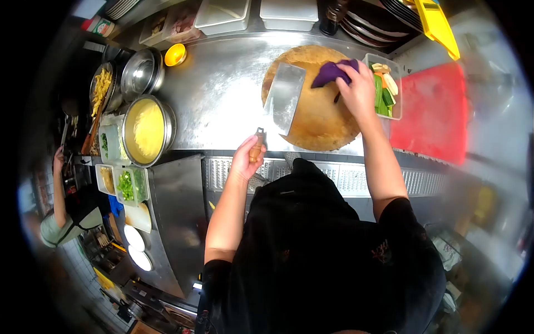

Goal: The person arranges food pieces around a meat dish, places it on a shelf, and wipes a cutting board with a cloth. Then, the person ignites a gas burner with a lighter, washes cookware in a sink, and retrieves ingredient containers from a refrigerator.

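A round wooden chopping board [322, 119] lies on the steel counter. Over its left part is a broad cleaver blade [286, 97], tilted. My left hand [242, 160] is closed round a wooden handle [255, 152] at the counter's front edge, just below the blade; the join between handle and blade is not clear. Bunched in my right hand [359, 92] is a purple cloth [334, 72], above the board's upper right. A small dark object shows under the right fingers, too hidden to name. Right of the board stands a clear container of cut vegetables [387, 92].
A red board [431, 114] lies at the right. Steel bowls [139, 72], a bowl of yellow food [147, 131] and an orange cup [175, 54] stand left. Tubs [222, 16] and stacked plates [364, 30] line the back. Another person's arm [59, 183] is at far left.
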`<state>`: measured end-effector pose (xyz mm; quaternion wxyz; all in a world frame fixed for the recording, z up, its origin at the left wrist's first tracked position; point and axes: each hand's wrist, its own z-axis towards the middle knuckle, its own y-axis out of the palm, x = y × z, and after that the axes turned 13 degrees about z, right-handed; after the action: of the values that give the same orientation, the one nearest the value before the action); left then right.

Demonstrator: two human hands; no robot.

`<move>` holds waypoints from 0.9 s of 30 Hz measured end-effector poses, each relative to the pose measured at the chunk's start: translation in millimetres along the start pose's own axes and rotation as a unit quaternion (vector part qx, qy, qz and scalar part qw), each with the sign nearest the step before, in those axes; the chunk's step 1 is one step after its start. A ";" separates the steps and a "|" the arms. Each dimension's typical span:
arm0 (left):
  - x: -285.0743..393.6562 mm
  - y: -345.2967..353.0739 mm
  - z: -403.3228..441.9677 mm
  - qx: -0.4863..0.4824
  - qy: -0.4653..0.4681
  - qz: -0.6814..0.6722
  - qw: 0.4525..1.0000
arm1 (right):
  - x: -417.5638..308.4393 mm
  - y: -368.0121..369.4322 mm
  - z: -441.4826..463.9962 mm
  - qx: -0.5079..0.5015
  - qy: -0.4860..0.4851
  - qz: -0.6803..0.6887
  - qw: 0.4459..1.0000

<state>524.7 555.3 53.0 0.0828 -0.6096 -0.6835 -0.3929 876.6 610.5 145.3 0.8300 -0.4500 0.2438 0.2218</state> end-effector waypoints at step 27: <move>19.1 97.9 1.7 0.145 0.389 0.708 0.571 | -25.6 -73.0 -82.0 -0.365 0.222 0.332 0.841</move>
<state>608.7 566.0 105.8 0.6799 -0.6671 0.0166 -0.3041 882.6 500.3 168.4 0.4056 -0.6501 0.4579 0.4508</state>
